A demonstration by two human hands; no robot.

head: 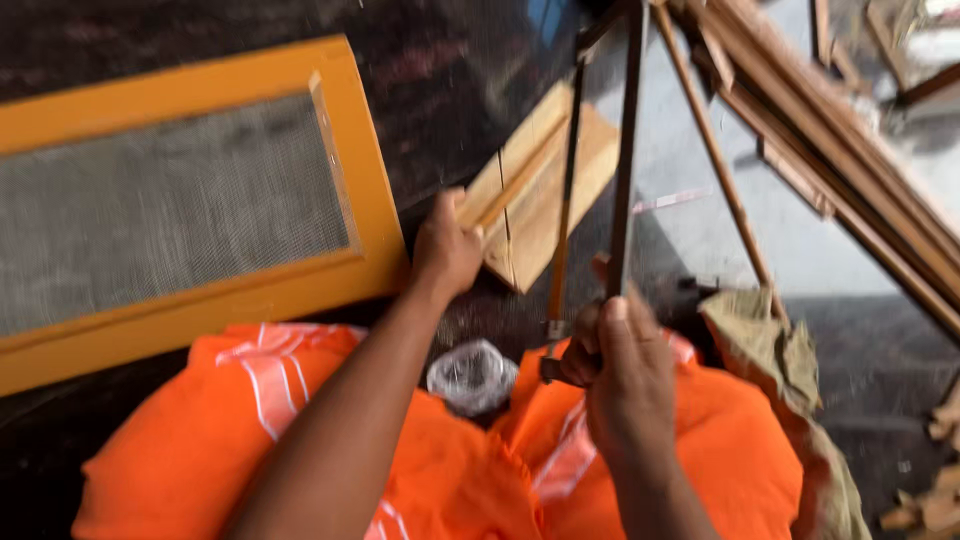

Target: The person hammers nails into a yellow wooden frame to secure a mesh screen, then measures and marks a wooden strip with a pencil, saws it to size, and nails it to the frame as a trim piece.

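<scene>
on the dark floor [450,70], seen from above over the person's knees, which are covered in orange cloth with white stripes [300,430]. left hand [447,252]: reaches forward and rests on the near edge of a short pale wooden block [545,195], fingers curled over the edge, pressing on the wood rather than wrapped around it. the block lies flat on the floor, tilted diagonally, just right of the yellow frame. right hand [622,365]: closed tightly on the near end of a hacksaw [595,170]; the thumb lies up along the dark frame bar. the saw runs away from the person, its thin blade with an orange stretch crossing the right part of the block; whether the blade touches the wood cannot be told because of blur. the two hands are apart, the left on the wood, the right nearer the body. yellow wooden frame with grey mesh panel [180,220]: lies flat at left, its right corner just beside the left hand. crumpled clear plastic wrap [472,375]: sits between the knees, below the hands. olive cloth [770,345]: bunched at right, beside the right knee. long wooden slats [830,130]: stacked slanting at upper right, with one thin stick leaning down towards the cloth
</scene>
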